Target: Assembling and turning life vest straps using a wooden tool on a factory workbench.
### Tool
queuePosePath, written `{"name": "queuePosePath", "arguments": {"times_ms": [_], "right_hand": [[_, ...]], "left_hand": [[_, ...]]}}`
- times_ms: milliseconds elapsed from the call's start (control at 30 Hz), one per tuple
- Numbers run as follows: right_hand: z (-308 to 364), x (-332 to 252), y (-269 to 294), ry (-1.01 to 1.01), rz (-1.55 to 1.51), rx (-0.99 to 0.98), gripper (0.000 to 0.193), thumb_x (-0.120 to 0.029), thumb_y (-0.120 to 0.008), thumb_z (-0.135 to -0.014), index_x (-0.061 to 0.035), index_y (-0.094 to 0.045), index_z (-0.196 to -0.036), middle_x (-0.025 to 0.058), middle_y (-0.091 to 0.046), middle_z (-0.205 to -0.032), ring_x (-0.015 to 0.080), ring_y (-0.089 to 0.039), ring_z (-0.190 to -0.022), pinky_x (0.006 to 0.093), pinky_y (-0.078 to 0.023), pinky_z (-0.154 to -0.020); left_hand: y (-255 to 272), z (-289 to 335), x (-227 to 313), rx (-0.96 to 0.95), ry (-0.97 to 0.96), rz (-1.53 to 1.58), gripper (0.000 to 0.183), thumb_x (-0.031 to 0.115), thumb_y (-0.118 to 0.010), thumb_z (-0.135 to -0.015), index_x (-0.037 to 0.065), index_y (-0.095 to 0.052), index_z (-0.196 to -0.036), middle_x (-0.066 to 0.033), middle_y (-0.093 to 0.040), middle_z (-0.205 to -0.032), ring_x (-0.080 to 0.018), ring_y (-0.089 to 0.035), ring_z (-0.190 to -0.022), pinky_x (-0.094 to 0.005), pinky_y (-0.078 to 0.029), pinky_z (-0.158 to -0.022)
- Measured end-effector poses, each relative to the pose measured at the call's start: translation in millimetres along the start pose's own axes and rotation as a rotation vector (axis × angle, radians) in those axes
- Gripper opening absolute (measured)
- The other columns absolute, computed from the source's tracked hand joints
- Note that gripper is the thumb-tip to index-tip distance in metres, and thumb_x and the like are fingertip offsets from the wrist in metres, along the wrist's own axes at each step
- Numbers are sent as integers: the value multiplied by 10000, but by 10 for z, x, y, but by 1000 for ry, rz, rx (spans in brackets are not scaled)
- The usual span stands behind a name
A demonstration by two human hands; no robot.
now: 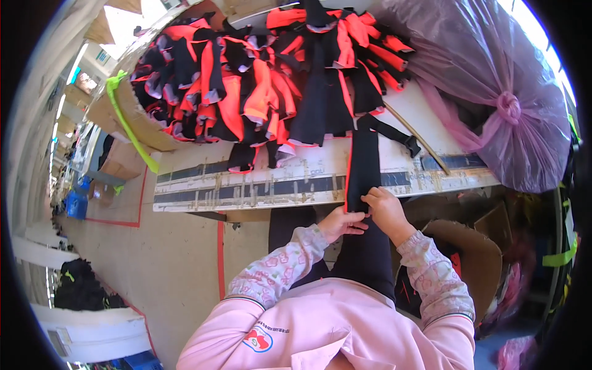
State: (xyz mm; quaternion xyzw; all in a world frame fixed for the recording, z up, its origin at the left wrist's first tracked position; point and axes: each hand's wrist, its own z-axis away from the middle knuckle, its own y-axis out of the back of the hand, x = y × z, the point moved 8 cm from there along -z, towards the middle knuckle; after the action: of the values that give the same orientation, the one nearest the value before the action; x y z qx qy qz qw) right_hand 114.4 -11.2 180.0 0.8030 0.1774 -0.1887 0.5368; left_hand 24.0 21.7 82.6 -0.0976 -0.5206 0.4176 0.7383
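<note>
A black fabric strip with a bright orange edge point(365, 163) hangs down over the front edge of the table toward me. Its lower end is pinched by my left hand point(340, 224) from the left, thumb across the fabric. My right hand point(387, 211) is closed on the right edge of the same end, close beside the left. A black plastic buckle point(412, 147) on a short webbing strap lies to the right of the strip. Beyond it spreads a big pile of black and orange fabric pieces point(262, 92). What lies under my fingertips is hidden.
A thin wooden stick point(419, 139) rests on the worn white table point(246, 185). At the right bulges a knotted purple plastic bag point(509, 108). An open cardboard box point(462, 246) stands below on the right. A neon yellow strap point(126, 120) hangs at the left.
</note>
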Motion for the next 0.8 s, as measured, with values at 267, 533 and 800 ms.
{"name": "queuePosePath", "arguments": {"times_ms": [267,533,800], "right_hand": [[171,-267,86,-36,87,-136,239,-60,-648,-675,-2,-619,-905,114,-517,-836,300,-532,-814,385,-455,-682],[-227,-184,-116,-289,129,-274,283,-165,-659,-718,-13,-639,-955,157,-577,-960,326,-534,-938,398,-444,-811],[-691,49,-470,-161,263,-178,800,-200,-627,-762,35,-182,-1383,196,-209,-1444,310,-182,-1348,426,-131,-1103]], "left_hand": [[77,-150,-168,283,160,-14,476,411,-645,-758,77,-537,-1079,-138,-627,-809,-236,-629,-579,-339,-553,-519],[288,-219,-519,467,69,-5,225,163,-584,-849,1,-575,-1005,-138,-618,-694,-195,-585,-445,-295,-508,-442],[317,-344,-596,431,-21,-77,248,175,-559,-874,-42,-550,-994,-135,-609,-677,-166,-549,-403,-289,-454,-383]]}}
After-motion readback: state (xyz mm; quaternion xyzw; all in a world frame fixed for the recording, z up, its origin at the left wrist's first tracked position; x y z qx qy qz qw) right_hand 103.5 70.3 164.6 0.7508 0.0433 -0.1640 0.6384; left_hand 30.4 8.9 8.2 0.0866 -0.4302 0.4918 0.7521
